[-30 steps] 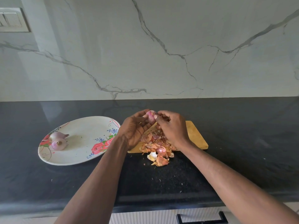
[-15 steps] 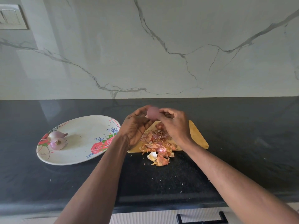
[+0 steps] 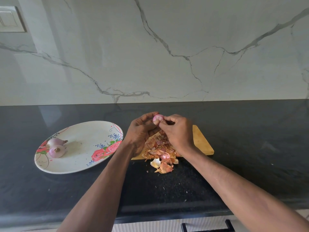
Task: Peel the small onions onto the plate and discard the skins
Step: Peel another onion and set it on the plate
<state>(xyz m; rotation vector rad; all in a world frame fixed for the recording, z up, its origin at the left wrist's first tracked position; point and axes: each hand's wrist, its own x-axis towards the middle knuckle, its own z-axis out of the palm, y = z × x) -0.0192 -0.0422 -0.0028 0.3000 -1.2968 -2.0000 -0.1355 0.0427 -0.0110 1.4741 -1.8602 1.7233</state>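
my left hand point(image 3: 142, 131) is gripping the small onion point(image 3: 157, 118) above the skins point(image 3: 160, 148), so peel is falling there. my right hand point(image 3: 178, 131) fingers are pinching its skin.

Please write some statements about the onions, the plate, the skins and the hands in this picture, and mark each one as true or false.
1. Two onions lie on the floral plate. True.
2. The plate is right of the wooden cutting board. False: it is left of it.
3. Both the left hand and right hand hold one small onion. True.
4. The onion skins are piled on the plate. False: they lie on the board and countertop.
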